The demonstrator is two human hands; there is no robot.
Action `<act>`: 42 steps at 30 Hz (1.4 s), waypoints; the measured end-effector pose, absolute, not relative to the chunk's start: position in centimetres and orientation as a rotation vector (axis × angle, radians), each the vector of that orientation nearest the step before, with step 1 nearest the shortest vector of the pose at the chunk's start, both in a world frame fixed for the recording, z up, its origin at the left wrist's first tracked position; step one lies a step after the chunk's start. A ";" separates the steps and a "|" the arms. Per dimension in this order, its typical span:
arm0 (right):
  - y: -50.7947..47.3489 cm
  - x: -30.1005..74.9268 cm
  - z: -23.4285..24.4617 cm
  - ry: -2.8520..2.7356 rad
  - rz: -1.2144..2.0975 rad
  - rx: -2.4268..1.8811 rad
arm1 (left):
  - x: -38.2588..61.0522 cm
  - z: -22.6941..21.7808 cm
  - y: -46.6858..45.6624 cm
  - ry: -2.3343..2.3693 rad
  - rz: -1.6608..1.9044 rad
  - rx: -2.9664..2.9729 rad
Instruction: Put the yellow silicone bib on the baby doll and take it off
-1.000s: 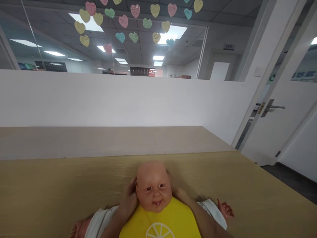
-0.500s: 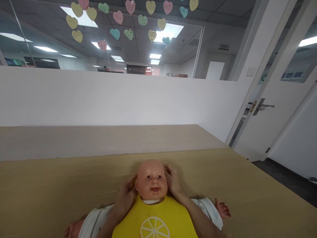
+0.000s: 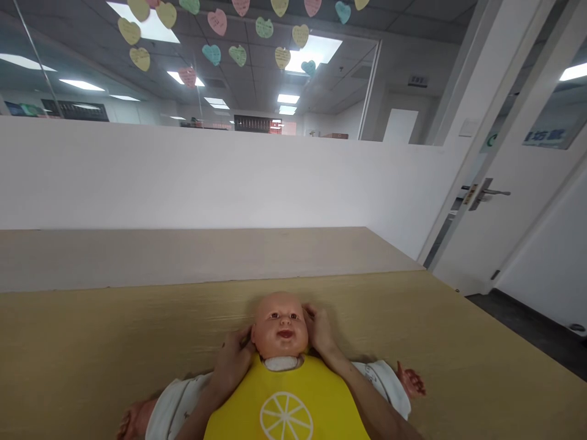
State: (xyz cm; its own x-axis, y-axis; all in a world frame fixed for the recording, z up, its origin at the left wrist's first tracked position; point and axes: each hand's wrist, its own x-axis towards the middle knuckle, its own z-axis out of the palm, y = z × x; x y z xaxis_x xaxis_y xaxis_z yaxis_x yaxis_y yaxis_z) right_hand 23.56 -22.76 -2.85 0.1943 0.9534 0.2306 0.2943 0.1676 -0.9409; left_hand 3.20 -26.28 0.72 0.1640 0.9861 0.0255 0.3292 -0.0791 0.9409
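Observation:
A baby doll [image 3: 280,325] lies on its back on the wooden table [image 3: 92,348], head towards the far side. It wears a white top and a yellow bib [image 3: 287,406] with a lemon-slice print. My left hand [image 3: 233,363] is curled against the left side of the doll's neck, at the bib's collar. My right hand [image 3: 320,330] rests against the right side of the doll's head, fingers bent behind it. What the fingers grip behind the neck is hidden.
A lower, paler table [image 3: 183,253] stands beyond, against a white partition [image 3: 206,174]. Paper hearts [image 3: 215,24] hang on the glass above it. A white door with a lever handle [image 3: 486,194] is at the right, and dark floor shows past the table's right edge.
The doll's head has tipped back and settled lower onto the table. My right hand has come up along the side of its head. The view has shifted slightly.

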 end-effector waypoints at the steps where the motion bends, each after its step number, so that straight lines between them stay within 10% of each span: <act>1: -22.8 23.6 -2.9 -1.325 0.747 -1.353 | 3.2 0.8 -26.3 1.313 0.947 1.564; 22: -24.3 24.8 0.5 -1.166 0.477 -1.288 | 1.0 1.6 -26.7 1.451 1.170 1.402; 42: -33.6 20.2 10.1 -1.671 1.121 -0.939 | 2.7 8.2 -34.2 1.054 1.327 2.065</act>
